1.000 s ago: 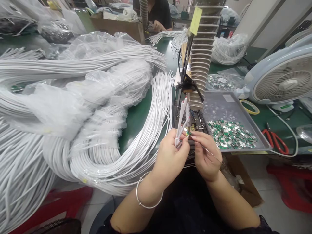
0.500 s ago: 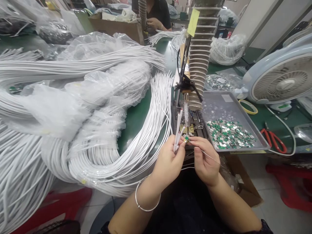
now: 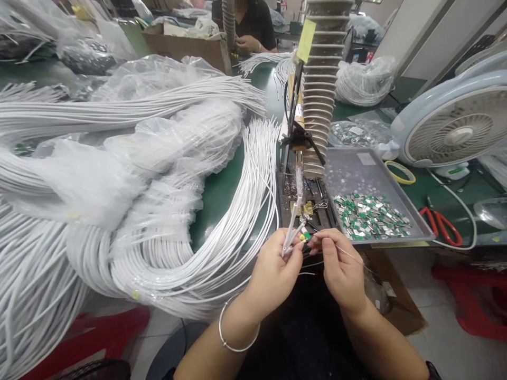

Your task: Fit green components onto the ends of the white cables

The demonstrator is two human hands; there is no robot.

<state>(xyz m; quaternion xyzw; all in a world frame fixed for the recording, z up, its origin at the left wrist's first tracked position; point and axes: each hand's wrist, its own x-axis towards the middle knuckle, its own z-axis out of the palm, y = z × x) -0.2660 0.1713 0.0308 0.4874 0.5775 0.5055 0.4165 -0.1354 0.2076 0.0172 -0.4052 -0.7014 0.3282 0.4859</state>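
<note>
My left hand is closed around a few white cable ends that stick up from its fingers. My right hand pinches a small green circuit board against those cable ends, and a thin wire runs out to the right past its fingers. Both hands hover at the table's front edge, just in front of a dark soldering fixture. A grey metal tray holding several small green boards lies just right of the hands.
Big bundles of white cables and plastic bags fill the left of the green table. A ribbed fume hose stands behind the fixture. A fan, red-handled pliers and a yellow tape ring sit right. Another person works at the far side.
Both hands have dropped lower and nearer to me, away from the fixture, still holding the cable ends and the green board together. The view has tilted slightly.
</note>
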